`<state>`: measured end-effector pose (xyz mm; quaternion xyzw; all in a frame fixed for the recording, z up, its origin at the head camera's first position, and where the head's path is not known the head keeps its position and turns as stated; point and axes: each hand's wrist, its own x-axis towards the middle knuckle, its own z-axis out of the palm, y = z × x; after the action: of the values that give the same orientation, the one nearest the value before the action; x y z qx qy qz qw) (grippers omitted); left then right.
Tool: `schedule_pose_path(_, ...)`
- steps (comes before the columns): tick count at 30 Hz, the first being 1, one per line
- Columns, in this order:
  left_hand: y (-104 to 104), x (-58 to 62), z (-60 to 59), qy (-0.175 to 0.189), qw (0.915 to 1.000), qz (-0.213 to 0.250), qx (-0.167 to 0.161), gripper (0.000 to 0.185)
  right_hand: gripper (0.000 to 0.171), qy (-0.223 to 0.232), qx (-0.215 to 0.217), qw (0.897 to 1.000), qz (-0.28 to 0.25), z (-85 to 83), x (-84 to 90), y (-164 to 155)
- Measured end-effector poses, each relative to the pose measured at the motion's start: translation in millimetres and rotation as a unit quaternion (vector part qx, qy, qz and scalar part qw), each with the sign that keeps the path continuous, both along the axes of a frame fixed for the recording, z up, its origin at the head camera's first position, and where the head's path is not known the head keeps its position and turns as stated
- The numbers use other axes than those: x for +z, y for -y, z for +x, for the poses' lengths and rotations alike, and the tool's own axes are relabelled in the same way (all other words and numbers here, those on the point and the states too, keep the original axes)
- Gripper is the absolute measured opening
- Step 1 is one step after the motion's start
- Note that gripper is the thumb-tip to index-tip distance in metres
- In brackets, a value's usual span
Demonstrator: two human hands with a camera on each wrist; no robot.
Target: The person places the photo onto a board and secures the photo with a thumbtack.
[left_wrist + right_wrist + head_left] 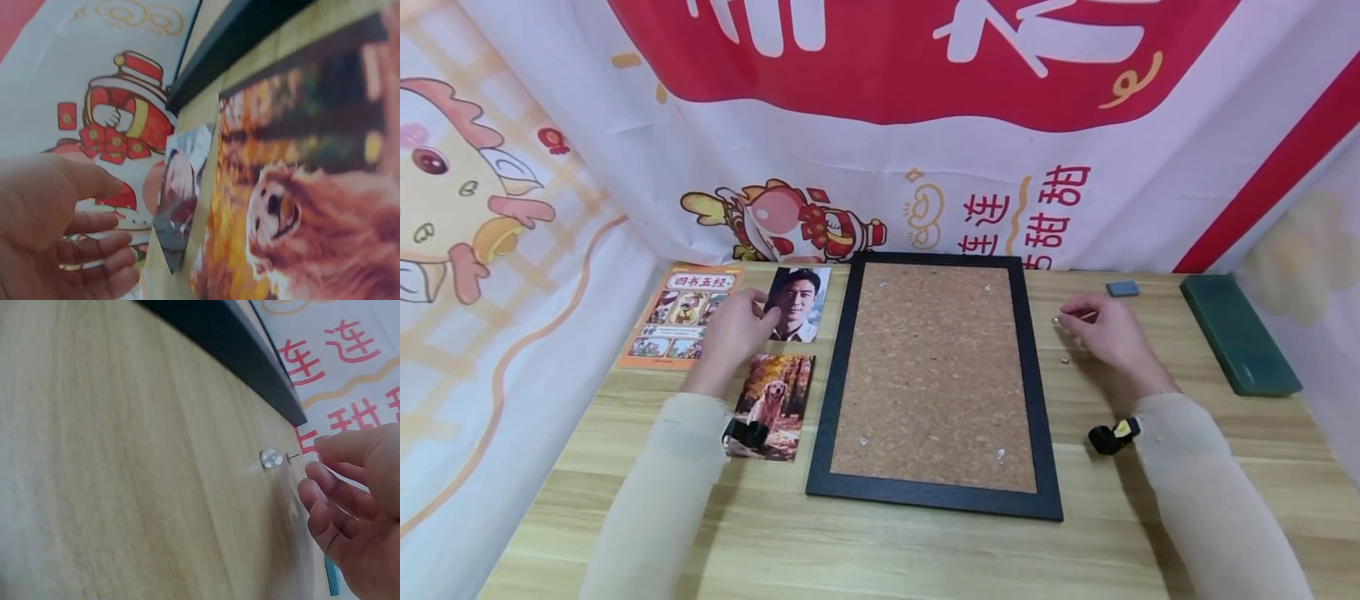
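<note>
My left hand (733, 325) reaches over the booklet, with its fingertips right at the left edge of the portrait photo (797, 308). Loosely bent fingers show in the left wrist view, with nothing between them. Below it lies the dog photo (775, 400), partly covered by the wrist camera. My right hand (1105, 329) hovers low right of the framed cork board (932, 375), thumb and fingers apart. Two thumbtacks lie on the table there: one flat-headed thumbtack (271, 459) and another thumbtack (291, 456), whose pin points towards my fingertips.
An orange booklet (651, 337) lies at the back left beside the photos. Behind my right hand is a small blue block (1122, 288); a green case (1240, 333) lies farther right. A printed cloth (850, 142) hangs behind the table's back edge.
</note>
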<state>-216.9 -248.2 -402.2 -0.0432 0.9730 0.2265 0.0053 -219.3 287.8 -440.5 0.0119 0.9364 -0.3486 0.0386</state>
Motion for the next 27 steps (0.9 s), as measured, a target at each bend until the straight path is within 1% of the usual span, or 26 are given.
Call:
schedule_pose_path(3, 5, -4.1, -2.9, 0.023, 0.9991, -0.033, 0.011, 0.061, 0.031, 0.008, 0.005, 1.0, 0.011, -3.4, -1.2, 1)
schedule_pose_path(6, 8, -8.5, -5.8, 0.056, 0.9966, -0.058, 0.016, 0.074, 0.032, 0.011, 0.011, 1.0, 0.013, -6.7, -3.0, 2)
schedule_pose_path(9, 9, -12.8, -8.4, 0.084, 0.9933, -0.079, 0.011, 0.084, 0.028, 0.006, 0.016, 1.0, 0.012, -8.9, -5.6, 2)
schedule_pose_path(12, 10, -15.9, -10.0, 0.105, 0.99, -0.094, 0.006, 0.088, 0.026, -0.001, 0.017, 1.0, 0.016, -10.8, -9.5, 2)
schedule_pose_path(16, 8, -17.9, -13.4, 0.114, 0.989, -0.093, 0.004, 0.083, 0.024, -0.01, 0.015, 1.0, 0.024, -12.0, -13.7, 3)
schedule_pose_path(21, 9, -19.8, -18.2, 0.117, 0.9907, -0.069, 0.004, 0.072, 0.022, -0.01, 0.014, 0.999, 0.028, -12.2, -12.3, 4)
schedule_pose_path(24, 13, -22.6, -20.3, 0.102, 0.9937, -0.045, 0.003, 0.062, 0.022, -0.009, 0.015, 0.999, 0.027, -11.8, -10.9, 6)
schedule_pose_path(27, 18, -24.7, -21.1, 0.076, 0.9971, -0.006, 0.007, 0.044, 0.02, -0.015, 0.013, 0.999, 0.025, -11.9, -10.5, 8)
